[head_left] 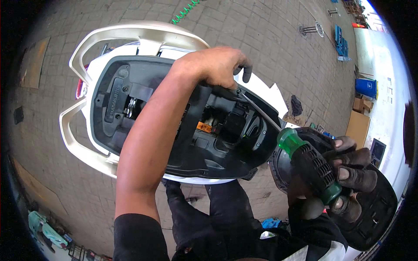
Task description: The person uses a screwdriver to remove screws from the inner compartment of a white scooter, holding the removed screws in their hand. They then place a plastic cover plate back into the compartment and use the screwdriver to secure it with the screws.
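My right hand (355, 172), its fingers blackened, holds a screwdriver (311, 163) by its green and black handle. Its metal shaft slants up and left to the scooter's body, with the tip at a screw spot on the dark tub's rim. My left hand (215, 67) reaches across that scooter (174, 178), bent over the rim beside the tip. Its thumb and bent fingers are apart, with nothing visible between them. The dark plastic tub (143, 69) lies exposed, showing an opening with an orange part (203, 127) inside. My left forearm hides part of the tub.
Cream grab rails (72, 126) stick out at the scooter's left end. A dark seat-like piece (374, 209) sits at the lower right, near my right hand. Grey paving surrounds the scooter. A blue bin (365, 88) and cardboard boxes (359, 122) stand by the right wall.
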